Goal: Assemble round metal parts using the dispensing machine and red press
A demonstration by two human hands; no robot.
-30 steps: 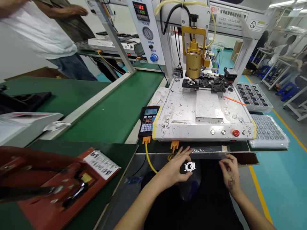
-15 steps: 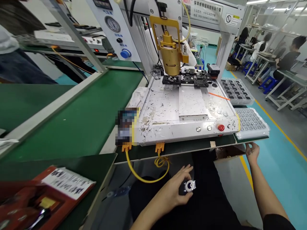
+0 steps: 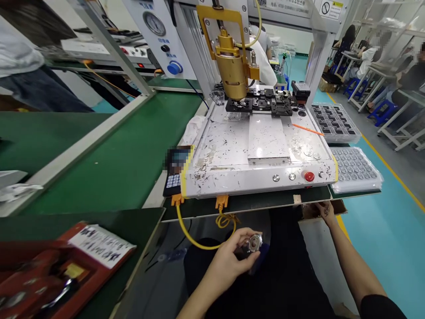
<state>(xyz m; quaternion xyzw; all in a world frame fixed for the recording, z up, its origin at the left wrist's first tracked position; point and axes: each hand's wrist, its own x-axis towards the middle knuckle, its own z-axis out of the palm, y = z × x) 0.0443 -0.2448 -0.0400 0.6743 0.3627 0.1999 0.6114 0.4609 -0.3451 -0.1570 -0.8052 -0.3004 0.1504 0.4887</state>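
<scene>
My left hand (image 3: 232, 259) is pinched around a small silvery watch case (image 3: 255, 243), its round opening turned up towards me. It is held above my lap, below the table's front edge. My right hand (image 3: 327, 211) reaches under the right side of the table, at a brown cardboard box (image 3: 338, 207). The table edge and the box hide its fingers, so whether it holds anything does not show. Before me stands a white bench machine (image 3: 229, 137) with a brass-coloured head (image 3: 232, 77) over a row of black fixtures (image 3: 265, 106).
To the right lie a clear tray of dark parts (image 3: 335, 122) and a tray of round pieces (image 3: 355, 170). An orange stick (image 3: 307, 129) rests on the machine bed. Yellow cables (image 3: 186, 239) hang in front. A keypad controller (image 3: 175, 173) stands left. Several people sit farther off.
My right hand has moved left, from the table's corner into the cardboard box. My left hand has shifted slightly up and left with the watch case, which is now tilted differently.
</scene>
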